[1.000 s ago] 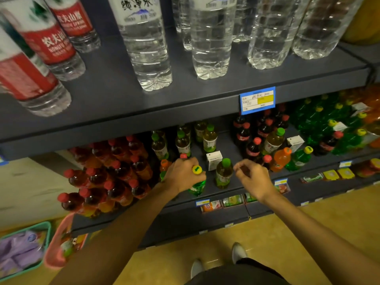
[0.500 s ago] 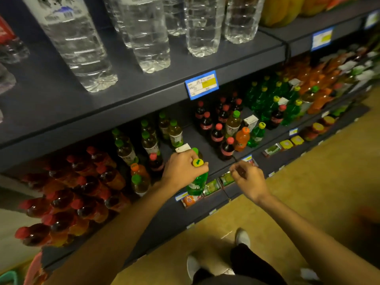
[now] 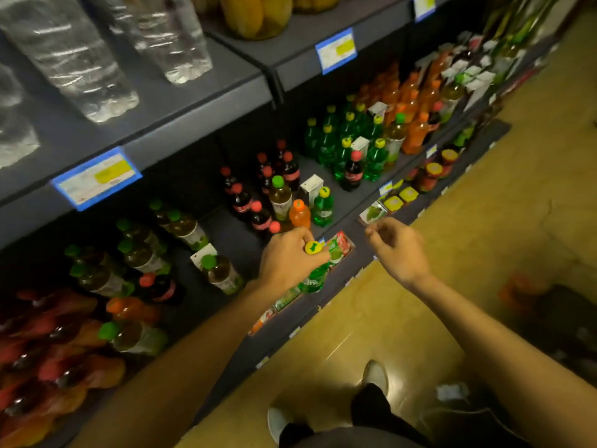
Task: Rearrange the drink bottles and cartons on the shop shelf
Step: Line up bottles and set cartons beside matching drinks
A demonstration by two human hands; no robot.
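Gripping green bottle (image 3: 312,279) by neck — left hand (image 3: 287,260); label unreadable.

The left hand (image 3: 290,261) has carried the green bottle (image 3: 315,276) rightward along the shelf.

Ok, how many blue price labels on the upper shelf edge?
3: left label, centre-right label, top-edge label, partly cut off. More may lie offscreen.

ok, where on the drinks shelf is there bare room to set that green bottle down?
Bare shelf lies between the green-capped tea bottles and the cola bottles, straight ahead of the left hand gripping the green bottle. The green soda cluster further right is packed.
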